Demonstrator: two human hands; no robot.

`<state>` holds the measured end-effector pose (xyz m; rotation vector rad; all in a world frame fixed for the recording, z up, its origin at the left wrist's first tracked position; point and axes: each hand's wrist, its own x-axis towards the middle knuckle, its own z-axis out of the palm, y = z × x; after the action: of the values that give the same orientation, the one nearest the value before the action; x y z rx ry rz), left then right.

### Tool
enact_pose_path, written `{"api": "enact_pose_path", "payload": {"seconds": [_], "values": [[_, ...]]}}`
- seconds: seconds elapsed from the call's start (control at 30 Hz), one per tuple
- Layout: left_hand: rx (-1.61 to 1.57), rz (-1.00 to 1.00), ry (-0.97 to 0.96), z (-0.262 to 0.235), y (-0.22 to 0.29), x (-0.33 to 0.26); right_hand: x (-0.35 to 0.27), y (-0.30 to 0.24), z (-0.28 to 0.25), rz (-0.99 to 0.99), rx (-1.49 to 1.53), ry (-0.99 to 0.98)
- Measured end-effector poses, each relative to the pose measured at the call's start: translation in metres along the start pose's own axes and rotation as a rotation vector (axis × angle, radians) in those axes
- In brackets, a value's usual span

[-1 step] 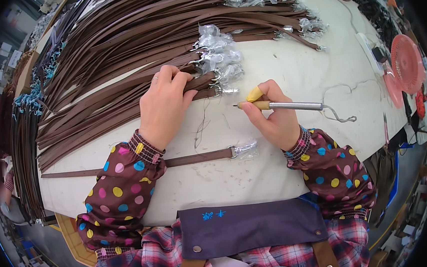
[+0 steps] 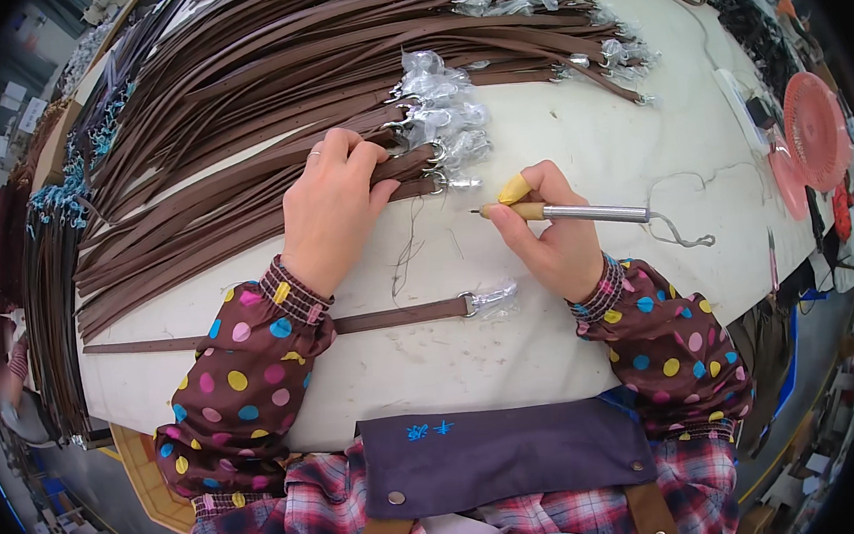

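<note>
My left hand (image 2: 327, 210) lies over a pile of brown leather straps (image 2: 193, 225), its fingers bent and closed around the strap ends beside their metal hooks. Clear plastic film (image 2: 440, 115) wraps the metal hooks there. In my right hand (image 2: 560, 241) is a slim pen-shaped tool (image 2: 598, 213) with a tan grip, silver shaft and trailing cord; a yellow cover sits on one finger. The tool's fine dark tip points left, a short way from the nearest wrapped hook and apart from it. A single strap (image 2: 401, 316) lies nearer to me, partly under my left forearm.
Farther back, more brown straps (image 2: 330, 59) are heaped across the white table (image 2: 604, 353). Loose dark threads (image 2: 408, 248) lie between my hands. At the right are a pink round basket (image 2: 818, 131) and a white power strip (image 2: 740, 107). Dark straps hang off the left edge.
</note>
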<state>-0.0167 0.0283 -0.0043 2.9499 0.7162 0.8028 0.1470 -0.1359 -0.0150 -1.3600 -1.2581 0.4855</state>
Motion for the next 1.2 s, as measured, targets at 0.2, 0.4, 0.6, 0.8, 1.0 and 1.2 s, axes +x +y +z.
{"api": "enact_pose_path", "payload": {"seconds": [0.2,0.4,0.6,0.8,1.0,1.2], "values": [[-0.061,0.023,0.111,0.003,0.007,-0.002,-0.004,-0.001,-0.016,-0.115,-0.091,0.083],[0.019,0.04,0.086,-0.011,0.019,-0.005,-0.005,0.007,-0.024,-0.109,-0.012,0.199],[-0.27,0.027,-0.162,-0.039,0.022,-0.036,-0.002,0.006,-0.019,-0.21,-0.094,-0.065],[-0.676,-0.212,-0.289,-0.038,0.029,-0.044,0.007,0.003,-0.008,-0.456,-0.348,-0.148],[-0.7,-0.366,-0.591,-0.031,0.024,-0.041,-0.001,0.014,-0.011,-0.259,-0.357,-0.38],[-0.375,-0.097,-0.361,-0.03,0.039,-0.042,0.002,0.006,-0.014,-0.126,-0.276,-0.477]]}}
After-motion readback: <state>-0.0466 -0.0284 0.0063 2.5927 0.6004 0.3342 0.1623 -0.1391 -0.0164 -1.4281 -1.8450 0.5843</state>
